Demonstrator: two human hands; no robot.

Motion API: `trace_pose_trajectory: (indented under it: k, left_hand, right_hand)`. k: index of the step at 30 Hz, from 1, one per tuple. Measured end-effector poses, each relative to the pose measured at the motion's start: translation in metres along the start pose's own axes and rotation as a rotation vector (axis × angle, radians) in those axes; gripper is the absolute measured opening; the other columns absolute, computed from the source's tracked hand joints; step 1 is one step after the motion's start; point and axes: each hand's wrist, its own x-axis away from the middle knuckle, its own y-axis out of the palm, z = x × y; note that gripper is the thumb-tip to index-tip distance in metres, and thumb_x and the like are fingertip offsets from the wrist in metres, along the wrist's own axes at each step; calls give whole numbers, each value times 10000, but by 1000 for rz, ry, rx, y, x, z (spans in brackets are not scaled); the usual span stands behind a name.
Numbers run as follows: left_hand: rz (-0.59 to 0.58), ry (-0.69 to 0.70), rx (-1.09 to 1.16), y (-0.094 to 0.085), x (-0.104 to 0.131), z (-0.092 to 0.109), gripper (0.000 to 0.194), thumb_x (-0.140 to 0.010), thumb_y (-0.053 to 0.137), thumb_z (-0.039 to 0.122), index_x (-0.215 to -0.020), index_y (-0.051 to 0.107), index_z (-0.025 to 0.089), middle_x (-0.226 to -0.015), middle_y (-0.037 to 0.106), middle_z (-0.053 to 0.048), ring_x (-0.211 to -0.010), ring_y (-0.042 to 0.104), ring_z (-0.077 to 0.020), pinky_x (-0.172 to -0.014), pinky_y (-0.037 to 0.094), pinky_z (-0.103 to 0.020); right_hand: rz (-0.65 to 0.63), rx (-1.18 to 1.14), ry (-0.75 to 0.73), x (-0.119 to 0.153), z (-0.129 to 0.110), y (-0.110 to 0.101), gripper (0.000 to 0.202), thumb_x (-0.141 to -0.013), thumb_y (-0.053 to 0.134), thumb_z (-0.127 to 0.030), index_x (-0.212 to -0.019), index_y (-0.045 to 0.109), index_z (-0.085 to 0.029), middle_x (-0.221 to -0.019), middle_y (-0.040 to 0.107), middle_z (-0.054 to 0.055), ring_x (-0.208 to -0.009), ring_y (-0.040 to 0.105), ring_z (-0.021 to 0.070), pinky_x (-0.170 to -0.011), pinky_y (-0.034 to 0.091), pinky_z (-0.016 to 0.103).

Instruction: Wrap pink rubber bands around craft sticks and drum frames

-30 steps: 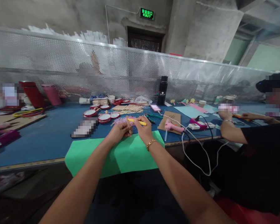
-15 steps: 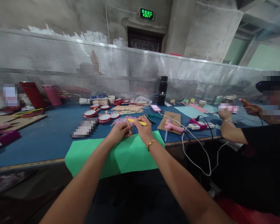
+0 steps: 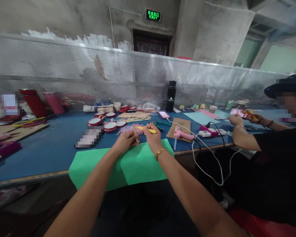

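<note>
At the green sheet's (image 3: pixel 135 168) 12 o'clock edge, the left hand (image 3: pixel 124 141) pinches a flat wooden stick (image 3: pixel 135 131), long axis toward 11 o'clock, while the right hand's (image 3: pixel 153 136) fingers grip a slim yellow pen (image 3: pixel 152 131) pointing to 9 o'clock.

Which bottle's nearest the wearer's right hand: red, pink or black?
The black bottle, beyond and slightly right of the right hand; the red bottle and pink bottle stand far left.

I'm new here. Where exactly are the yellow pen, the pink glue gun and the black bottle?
Yellow pen (image 3: pixel 152 131): head view, on its end at the picture's right.
Pink glue gun (image 3: pixel 179 133): head view, on its body.
Black bottle (image 3: pixel 171 93): head view, on its side.
</note>
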Motion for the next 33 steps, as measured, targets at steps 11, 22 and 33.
trace_pose_trajectory:
  k: [11,22,33]
  left_hand:
    - [-2,-13,23,0,-1,-2,452,-685,757,612,-699,606,186,-659,671,-14,-579,603,-142,-585,499,-267]
    - [-12,-1,1,-2,-1,-2,430,-703,743,597,-705,612,187,-645,672,-15,-551,570,-134,-560,468,-259]
    - [-35,-5,-2,-5,-4,-8,491,-681,728,668,-682,622,189,-607,666,-12,-530,556,-137,-552,454,-267]
  right_hand:
    - [15,-22,13,-1,4,1,221,-795,617,-393,-675,563,-215,-670,551,-37,-666,509,133,-662,439,258]
    - [20,-59,35,-1,1,2,218,-787,618,-385,-668,569,-209,-672,548,-36,-663,495,128,-659,429,253]
    - [62,-124,115,-5,4,6,248,-740,648,-408,-636,534,-214,-623,533,-46,-629,500,125,-631,423,248]
